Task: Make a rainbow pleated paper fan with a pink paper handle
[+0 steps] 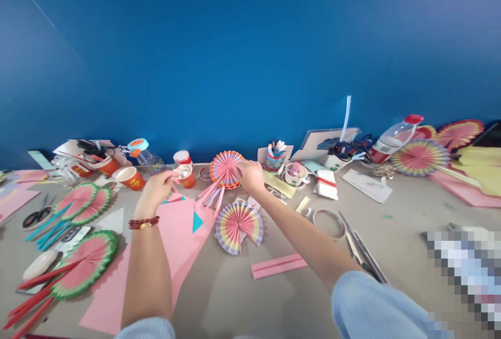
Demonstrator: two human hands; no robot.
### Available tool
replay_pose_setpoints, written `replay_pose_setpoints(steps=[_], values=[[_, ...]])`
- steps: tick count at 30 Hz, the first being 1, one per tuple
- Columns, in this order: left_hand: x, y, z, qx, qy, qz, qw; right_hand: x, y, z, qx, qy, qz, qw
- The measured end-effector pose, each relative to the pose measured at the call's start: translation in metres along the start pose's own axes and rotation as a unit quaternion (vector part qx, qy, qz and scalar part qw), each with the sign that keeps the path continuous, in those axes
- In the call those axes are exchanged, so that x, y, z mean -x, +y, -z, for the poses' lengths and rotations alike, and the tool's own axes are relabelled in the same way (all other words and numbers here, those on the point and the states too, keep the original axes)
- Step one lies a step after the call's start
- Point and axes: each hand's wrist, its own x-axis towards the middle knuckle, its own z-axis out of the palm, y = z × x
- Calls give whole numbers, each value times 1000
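Near the wall, my right hand (252, 176) grips the right edge of a pleated paper fan (224, 166) with a pink face and an orange rim. Pink paper strips run down from that fan toward the pink sheets. My left hand (159, 191) is beside an orange paper cup (188, 180), fingers pinched together; whatever is in them is too small to make out. Just in front of the held fan lies a second pleated fan (238, 226), pastel striped, with a wedge-shaped gap. Pink paper sheets (182, 247) lie under my left arm.
Green-rimmed fans (88, 266) and scissors (37, 218) lie at left. Several cups and a bottle (146, 159) stand along the blue wall. Right of my right forearm are a tape roll (329, 223), a red-capped bottle (395, 138) and more fans (420, 156). A folded pink strip (277, 266) lies in front.
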Motion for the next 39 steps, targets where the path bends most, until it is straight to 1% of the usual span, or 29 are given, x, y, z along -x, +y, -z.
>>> replay_pose_setpoints(steps=[1, 3, 5, 7, 9, 11, 14, 16, 18, 21, 24, 26, 30, 33, 36, 39], values=[[0, 7, -2, -1, -5, -9, 1000, 1, 2, 3, -3, -2, 3, 1000], [-1, 23, -13, -9, -21, -35, 999, 3, 7, 12, -13, -7, 11, 1000], [-3, 40, -34, -24, -39, -63, 997, 8, 14, 24, -27, -17, 23, 999], [-4, 53, -60, -48, -60, -84, 994, 19, 21, 39, -42, -31, 38, 998], [-1, 62, -85, -82, -72, -87, 990, 36, 29, 58, -57, -49, 52, 996], [3, 67, -106, -120, -76, -73, 987, 58, 36, 77, -72, -71, 67, 993], [7, 70, -124, -166, -70, -56, 982, 96, 45, 104, -93, -105, 85, 986], [7, 70, -130, -187, -62, -53, 979, 122, 50, 116, -100, -116, 85, 984], [6, 69, -133, -210, -44, -49, 975, 147, 53, 124, -105, -121, 78, 984], [2, 68, -137, -237, -18, -41, 971, 178, 54, 127, -111, -135, 69, 982], [-1, 67, -142, -242, -13, -38, 969, 201, 51, 129, -121, -164, 62, 977], [-2, 67, -143, -244, -15, -40, 969, 211, 48, 131, -133, -176, 58, 974], [1, 64, -140, -249, -34, -56, 966, 224, 48, 136, -149, -175, 49, 972], [6, 62, -136, -255, -23, -68, 964, 232, 51, 139, -137, -171, 31, 975], [11, 62, -133, -255, -6, -80, 964, 238, 54, 137, -120, -190, 50, 973], [17, 64, -131, -254, -22, -99, 962, 242, 53, 133, -106, -200, 65, 972]])
